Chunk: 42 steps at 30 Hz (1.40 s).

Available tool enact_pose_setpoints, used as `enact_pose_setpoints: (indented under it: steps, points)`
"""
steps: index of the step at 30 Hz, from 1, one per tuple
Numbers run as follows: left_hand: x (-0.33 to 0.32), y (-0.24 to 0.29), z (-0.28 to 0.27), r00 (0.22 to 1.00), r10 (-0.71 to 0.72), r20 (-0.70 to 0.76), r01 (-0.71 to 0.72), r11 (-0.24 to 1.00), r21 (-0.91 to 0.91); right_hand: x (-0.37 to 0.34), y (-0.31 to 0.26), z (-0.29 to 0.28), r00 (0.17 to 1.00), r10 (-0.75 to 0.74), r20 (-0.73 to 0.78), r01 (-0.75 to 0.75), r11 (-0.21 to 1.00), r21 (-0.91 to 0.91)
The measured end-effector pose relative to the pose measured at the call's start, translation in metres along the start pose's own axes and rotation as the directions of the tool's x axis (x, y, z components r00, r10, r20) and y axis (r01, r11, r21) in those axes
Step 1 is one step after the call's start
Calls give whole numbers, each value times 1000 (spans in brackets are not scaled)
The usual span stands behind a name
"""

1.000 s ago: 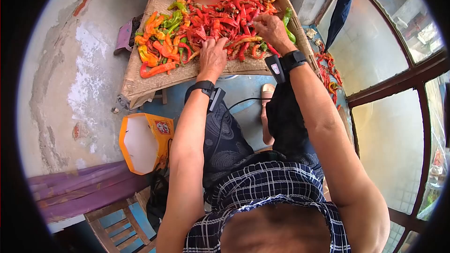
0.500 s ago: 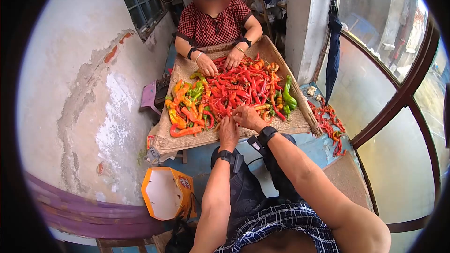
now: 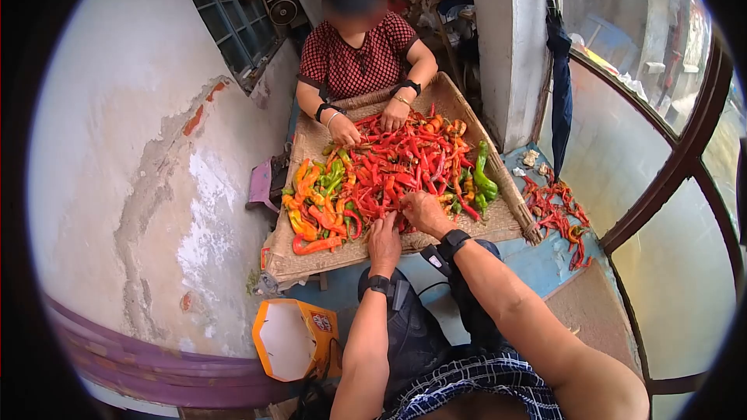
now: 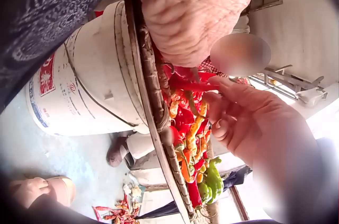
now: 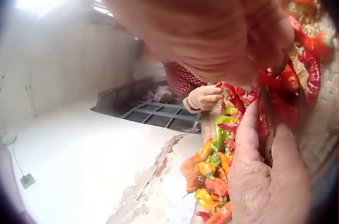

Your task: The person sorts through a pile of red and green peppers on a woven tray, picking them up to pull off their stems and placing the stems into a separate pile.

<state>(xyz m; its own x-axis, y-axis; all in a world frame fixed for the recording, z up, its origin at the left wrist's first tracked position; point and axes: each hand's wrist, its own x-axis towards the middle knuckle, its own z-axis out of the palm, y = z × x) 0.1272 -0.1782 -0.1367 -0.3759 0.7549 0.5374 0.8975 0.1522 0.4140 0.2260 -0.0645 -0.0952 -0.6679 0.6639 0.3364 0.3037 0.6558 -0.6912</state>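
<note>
A heap of red chili peppers (image 3: 405, 163) lies on a woven tray (image 3: 506, 225). At its near side my left hand (image 3: 384, 243) and right hand (image 3: 424, 211) are close together, low over the tray. In the left wrist view, a red chili pepper (image 4: 192, 84) stretches between the hands, its end at the right hand's curled fingertips. The right wrist view shows my left thumb and forefinger around red pepper flesh, partly hidden by the right hand. Orange and yellow peppers (image 3: 311, 194) lie at the left of the heap, and a green pepper (image 3: 484, 175) at the right.
Another person (image 3: 356, 58) sits across the tray, both hands among the peppers. A white bucket (image 4: 95, 75) stands under the tray. An orange-sided box (image 3: 296, 338) is on the floor at left. Red peppers (image 3: 556, 210) lie by the window, below a dark folded umbrella (image 3: 559, 85).
My right hand has come from the heap's right side to beside my left hand at the near edge. The head view has tilted up, bringing the person opposite into sight.
</note>
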Motion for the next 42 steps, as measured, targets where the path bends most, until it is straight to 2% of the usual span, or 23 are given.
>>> enact_pose_setpoints:
  steps: [3, 5, 7, 10, 18, 20, 21, 23, 25, 26, 27, 29, 30, 31, 32, 33, 35, 36, 37, 39, 40, 41, 42]
  points:
    - [-1, 1, 0, 1000, -2, -2, 1, 999, -48, -1, 8, -1, 995, 9, 97, -6, 1000, -24]
    - [-1, -1, 0, 1000, 3, -1, -3, 999, -46, -2, 8, 3, 996, 7, 86, -5, 1000, -26]
    - [0, -1, 0, 1000, 8, 3, -8, 999, -47, 0, 5, 5, 988, -16, 152, 27, 997, -70]
    - [-1, -2, 1, 1000, -29, 12, 29, 998, -61, -3, 0, 11, 982, 30, 184, -28, 999, -16]
    - [0, -4, -3, 1000, 2, 13, -1, 997, -73, 2, 6, 14, 991, 4, 133, 4, 998, -63]
    - [0, -5, -5, 998, -62, 24, 65, 986, -154, 0, 1, 9, 994, 37, 104, -28, 996, -89]
    - [4, -6, -6, 997, -68, 35, 72, 987, -141, 2, 8, 12, 999, -28, 46, 30, 999, -39]
    - [13, -9, -8, 997, -76, 16, 77, 979, -190, 7, 8, 11, 998, -2, -58, 5, 999, 50]
    - [30, -5, -13, 996, -84, 44, 91, 978, -186, 10, 6, 4, 972, 1, -236, 43, 982, 181]
    - [40, -3, -15, 994, -93, 55, 101, 978, -180, 13, 6, 0, 954, 81, -288, 3, 960, 281]
    - [51, 2, -18, 995, -87, 42, 93, 984, -150, 14, 0, -8, 909, 118, -400, 41, 929, 367]
    - [69, 9, -22, 996, -85, -10, 81, 977, -200, 24, 5, -8, 876, 315, -366, 16, 738, 675]
    - [74, 11, -26, 995, -94, 14, 95, 979, -183, 25, 2, -15, 876, 403, -265, -27, 590, 807]
    - [81, 13, -27, 987, -155, 51, 161, 971, -176, 24, -3, -21, 861, 485, -154, -77, 423, 903]
    - [87, 17, -29, 974, -209, 82, 220, 960, -174, 23, -5, -23, 860, 501, -95, -87, 328, 941]
    - [91, 16, -29, 975, -202, 89, 215, 960, -179, 25, -4, -26, 860, 509, -44, -92, 238, 967]
    - [95, 14, -27, 967, -223, 124, 217, 974, 57, 24, -6, -28, 866, 500, -31, -84, 206, 975]
    - [96, 15, -27, 985, -154, 74, 152, 988, 38, 23, -6, -28, 877, 480, -8, -83, 169, 982]
    - [97, 16, -25, 984, -161, 79, 160, 987, 27, 26, -7, -29, 874, 485, -6, -92, 179, 980]
    - [100, 20, -21, 992, 107, -61, -109, 993, -34, 29, -7, -28, 919, 392, -39, -89, 304, 949]
    - [101, 30, -22, 993, 115, -38, -120, 982, -146, 31, -5, -26, 943, 326, -62, -61, 355, 933]
    - [99, 34, -21, 995, 96, -35, -101, 982, -160, 33, -3, -24, 942, 332, -48, -82, 366, 927]
    - [99, 36, -20, 998, 36, 43, -21, 951, -307, 36, -2, -24, 962, 259, -84, -36, 428, 903]
